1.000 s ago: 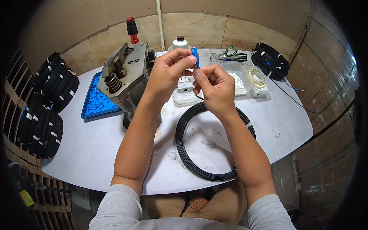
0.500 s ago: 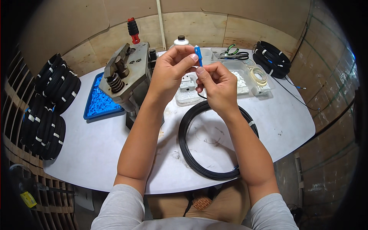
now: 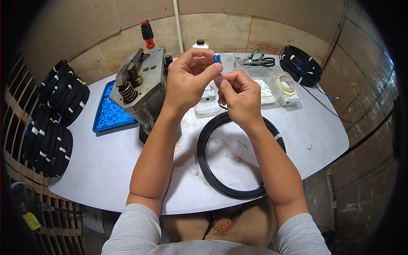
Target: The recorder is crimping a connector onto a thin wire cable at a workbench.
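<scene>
Above the far side of the table, my left hand (image 3: 191, 76) pinches a small blue fibre-optic connector (image 3: 217, 58) between thumb and fingers. Only its upper end shows; the rest is covered by my fingertips. Just below, my right hand (image 3: 241, 95) is closed in a pinch at the connector's lower end, where the cable enters. A black cable (image 3: 222, 106) emerges under my right hand. Beneath my right forearm a coil of black cable (image 3: 203, 153) lies on the white table, bound with a white band.
At left stands a metal hand press (image 3: 148, 66) beside a blue tray (image 3: 98, 123) of small blue parts. Black cable coils (image 3: 49, 144) stack at the left edge; another coil (image 3: 301, 68) lies far right. Behind my hands are a white bottle (image 3: 200, 45), pliers (image 3: 255, 55) and a tape roll (image 3: 286, 84).
My left fingers now cover more of the blue connector, so less of it shows. Both hands have shifted slightly left.
</scene>
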A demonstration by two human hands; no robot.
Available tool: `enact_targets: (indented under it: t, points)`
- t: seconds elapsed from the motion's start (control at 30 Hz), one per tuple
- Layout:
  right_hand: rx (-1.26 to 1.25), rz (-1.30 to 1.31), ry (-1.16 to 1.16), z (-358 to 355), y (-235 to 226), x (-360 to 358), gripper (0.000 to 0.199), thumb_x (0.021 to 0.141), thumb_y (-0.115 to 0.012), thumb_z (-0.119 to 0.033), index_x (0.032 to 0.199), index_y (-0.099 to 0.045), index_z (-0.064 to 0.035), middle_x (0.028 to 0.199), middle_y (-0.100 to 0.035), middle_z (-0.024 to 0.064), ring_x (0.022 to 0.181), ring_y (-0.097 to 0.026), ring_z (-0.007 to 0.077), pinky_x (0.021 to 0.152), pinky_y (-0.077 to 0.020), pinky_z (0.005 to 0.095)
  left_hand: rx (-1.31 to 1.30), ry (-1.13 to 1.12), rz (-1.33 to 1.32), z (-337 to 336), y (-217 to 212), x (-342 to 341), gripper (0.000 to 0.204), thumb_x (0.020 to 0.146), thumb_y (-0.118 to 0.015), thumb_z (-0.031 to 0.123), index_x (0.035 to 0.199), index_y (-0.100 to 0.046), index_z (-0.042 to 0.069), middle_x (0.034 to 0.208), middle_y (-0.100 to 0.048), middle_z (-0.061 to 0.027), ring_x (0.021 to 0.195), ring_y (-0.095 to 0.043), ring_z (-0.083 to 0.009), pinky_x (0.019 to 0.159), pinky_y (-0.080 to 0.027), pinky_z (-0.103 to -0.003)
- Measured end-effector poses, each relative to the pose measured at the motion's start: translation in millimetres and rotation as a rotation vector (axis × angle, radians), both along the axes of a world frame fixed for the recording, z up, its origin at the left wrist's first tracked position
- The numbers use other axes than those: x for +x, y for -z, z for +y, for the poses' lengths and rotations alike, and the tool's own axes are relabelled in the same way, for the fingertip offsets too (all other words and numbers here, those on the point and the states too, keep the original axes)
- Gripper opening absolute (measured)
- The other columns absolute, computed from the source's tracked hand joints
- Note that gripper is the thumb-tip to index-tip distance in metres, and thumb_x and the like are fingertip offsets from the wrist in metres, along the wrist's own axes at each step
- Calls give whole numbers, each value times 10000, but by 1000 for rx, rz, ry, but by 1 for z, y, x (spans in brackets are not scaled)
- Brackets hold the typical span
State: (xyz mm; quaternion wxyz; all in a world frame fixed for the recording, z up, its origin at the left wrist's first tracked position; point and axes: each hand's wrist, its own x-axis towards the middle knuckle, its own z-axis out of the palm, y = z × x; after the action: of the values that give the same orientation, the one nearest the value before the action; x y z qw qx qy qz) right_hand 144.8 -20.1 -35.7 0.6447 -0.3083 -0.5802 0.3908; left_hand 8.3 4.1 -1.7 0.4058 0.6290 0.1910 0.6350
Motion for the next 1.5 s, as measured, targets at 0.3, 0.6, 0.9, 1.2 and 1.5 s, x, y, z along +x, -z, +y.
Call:
enact_targets:
  t: [0.3,0.6,0.9,1.2,1.5]
  points:
    - [33,35,-43,0,1,1,156,933,-649,-140,841,-591,-29,656,-595,1,531,-519,42,475,-420,201,-288,209,35,10,9,-12,192,932,-619,149,1068,-614,14,1000,-677,-100,917,-648,-159,824,-532,-320]
    - [32,24,-28,3,1,1,165,934,-643,-131,823,-569,-35,644,-592,3,526,-519,41,472,-418,202,-347,307,5,8,7,-13,175,951,-589,162,1041,-620,15,1028,-666,-106,933,-647,-170,837,-538,-340]
    - [35,40,-44,4,4,-1,175,942,-631,-130,814,-548,-45,636,-586,1,523,-517,40,470,-410,202,-327,274,51,8,9,-9,217,965,-569,200,1071,-624,19,1036,-652,-96,953,-636,-170,848,-528,-349]
    - [22,45,-57,3,2,-2,181,946,-626,-134,811,-543,-46,643,-589,7,530,-518,44,476,-415,201,-329,280,49,5,6,-9,225,962,-567,198,1117,-604,38,1045,-655,-100,964,-630,-172,854,-520,-361]
    - [31,37,-58,2,3,-1,170,941,-634,-125,819,-546,-47,648,-594,6,536,-523,45,481,-414,200,-332,287,56,4,5,-10,190,958,-577,183,1080,-612,42,1030,-654,-67,922,-621,-135,832,-517,-322]
